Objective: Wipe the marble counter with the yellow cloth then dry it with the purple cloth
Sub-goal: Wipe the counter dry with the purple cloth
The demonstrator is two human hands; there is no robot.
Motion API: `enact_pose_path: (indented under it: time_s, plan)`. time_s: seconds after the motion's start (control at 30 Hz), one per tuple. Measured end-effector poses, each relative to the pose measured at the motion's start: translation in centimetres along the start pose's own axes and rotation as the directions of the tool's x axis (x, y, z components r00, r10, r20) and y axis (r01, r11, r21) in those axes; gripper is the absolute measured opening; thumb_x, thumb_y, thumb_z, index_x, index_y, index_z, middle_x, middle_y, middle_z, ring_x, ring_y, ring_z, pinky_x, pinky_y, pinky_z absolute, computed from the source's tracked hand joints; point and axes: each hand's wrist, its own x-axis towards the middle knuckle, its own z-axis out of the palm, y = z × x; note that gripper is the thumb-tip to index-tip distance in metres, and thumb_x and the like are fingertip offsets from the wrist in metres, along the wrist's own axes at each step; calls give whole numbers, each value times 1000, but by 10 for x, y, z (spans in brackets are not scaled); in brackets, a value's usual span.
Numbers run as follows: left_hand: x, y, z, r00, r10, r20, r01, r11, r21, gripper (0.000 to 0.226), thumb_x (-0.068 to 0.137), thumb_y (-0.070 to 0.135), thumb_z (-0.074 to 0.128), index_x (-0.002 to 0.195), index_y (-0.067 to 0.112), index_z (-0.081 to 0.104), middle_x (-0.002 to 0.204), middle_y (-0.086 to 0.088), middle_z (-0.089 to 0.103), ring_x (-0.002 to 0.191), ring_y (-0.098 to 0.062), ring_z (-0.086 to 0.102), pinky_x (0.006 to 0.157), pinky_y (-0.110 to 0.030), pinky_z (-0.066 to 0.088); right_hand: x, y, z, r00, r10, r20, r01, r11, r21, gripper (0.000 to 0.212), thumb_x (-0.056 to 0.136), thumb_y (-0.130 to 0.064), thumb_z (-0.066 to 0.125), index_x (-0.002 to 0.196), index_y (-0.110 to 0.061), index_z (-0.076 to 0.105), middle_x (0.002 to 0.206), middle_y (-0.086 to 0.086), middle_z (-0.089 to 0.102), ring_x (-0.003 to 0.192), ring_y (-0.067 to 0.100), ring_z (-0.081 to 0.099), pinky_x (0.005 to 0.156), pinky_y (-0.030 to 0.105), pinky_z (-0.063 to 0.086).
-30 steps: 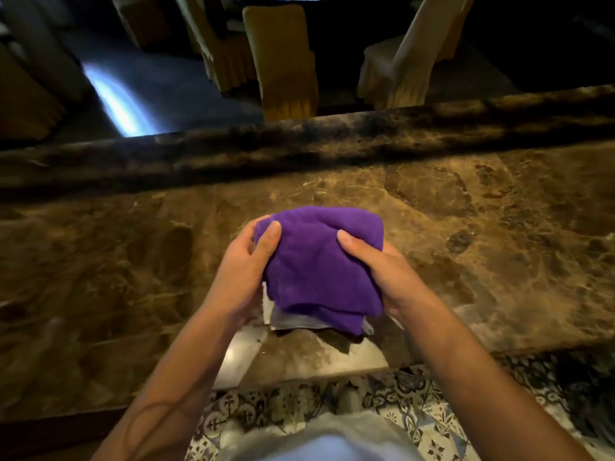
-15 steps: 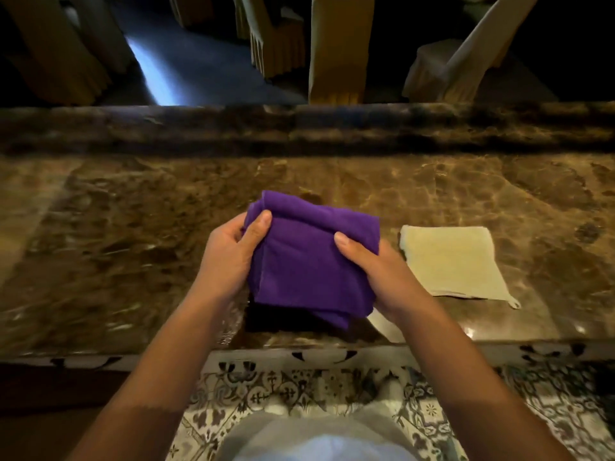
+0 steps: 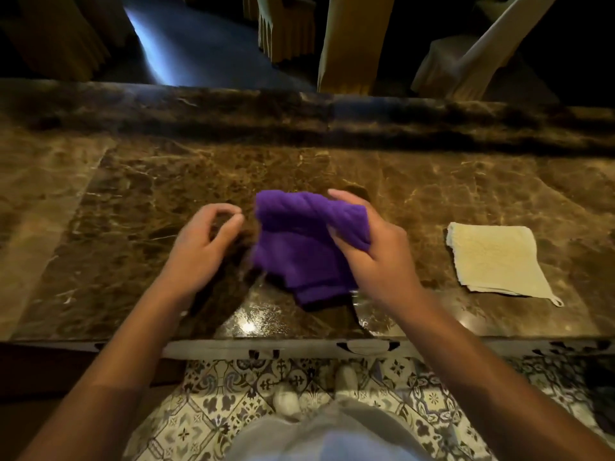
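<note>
My left hand now off the purple cloth, fingers loosely curled and empty, right hand fingers gripping the bunched plush cloth over the glossy brown marble desk, nubby folded yellow cloth lying flat at right, draped chairs beyond, patterned floor tiles below

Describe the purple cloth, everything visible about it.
The purple cloth is a deep violet, plush, terry-like towel, bunched and loosely folded rather than flat. The right hand pinches its upper right part; its lower folds hang toward the marble counter, contact unclear. The left hand sits just beside it, not touching.
</note>
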Motion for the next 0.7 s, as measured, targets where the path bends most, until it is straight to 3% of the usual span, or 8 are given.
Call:
enact_pose_path:
  time_s: [0.03, 0.1, 0.2, 0.27, 0.43, 0.57, 0.7]
  plan:
    - [10, -21, -17, 997, 67, -29, -59, 974, 220, 37, 97, 48, 55, 124, 24, 63, 132, -5, 64, 125, -20, 57, 106, -38, 44, 0, 7, 1, 995, -98, -11, 95, 984, -151, 45, 99, -22, 63, 143, -18, 55, 134, -10, 64, 129, 6, 58, 109, 29, 46]
    - [30, -61, -51, 995, 73, -73, -25, 854, 520, 50, 101, 42, 57, 140, 12, 55, 152, -16, 49, 146, -33, 39, 119, -52, 32, -2, 25, 8, 987, -155, 48, 162, 921, -355, 54, 97, -38, 59, 147, -18, 51, 150, -4, 53, 148, 18, 39, 122, 47, 32]
    - [48, -106, -90, 990, -90, -105, 138, 694, 706, 63, 101, 47, 52, 153, 13, 41, 166, -15, 29, 157, -35, 14, 121, -63, 15, -16, 51, 36, 956, -22, 292, 169, 854, -492, 70, 96, -73, 35, 147, -30, 52, 163, -1, 39, 158, 22, 15, 126, 57, 12]
    - [50, -127, -101, 977, -172, -126, 207, 630, 748, 68, 102, 56, 42, 158, 19, 33, 170, -11, 20, 159, -33, 6, 122, -63, 8, -24, 69, 55, 915, 18, 402, 195, 854, -482, 71, 94, -78, 27, 144, -35, 55, 165, -5, 35, 159, 20, 6, 127, 56, 5]
    - [48, -149, -101, 960, -207, -188, 277, 602, 749, 76, 100, 69, 23, 161, 25, 23, 173, -8, 12, 159, -30, 3, 124, -58, 2, -2, 91, 94, 923, 22, 383, 259, 700, -665, 70, 99, -69, 34, 157, -30, 36, 170, 0, 23, 160, 26, 3, 125, 58, 10]
    - [50, -152, -100, 958, -204, -202, 285, 589, 756, 75, 100, 70, 22, 161, 27, 21, 173, -5, 11, 160, -27, 2, 124, -56, 1, 30, 70, 157, 863, -50, 503, 387, 706, -593, 74, 96, -70, 36, 157, -29, 34, 170, 3, 22, 159, 30, 5, 125, 59, 4]
    - [51, -153, -98, 955, -176, -240, 298, 586, 754, 76, 98, 69, 27, 160, 25, 28, 171, -8, 18, 159, -29, 9, 124, -58, 6, 70, 57, 207, 885, -73, 460, 365, 723, -587, 73, 94, -68, 39, 155, -27, 40, 167, 5, 30, 157, 34, 14, 124, 61, 8]
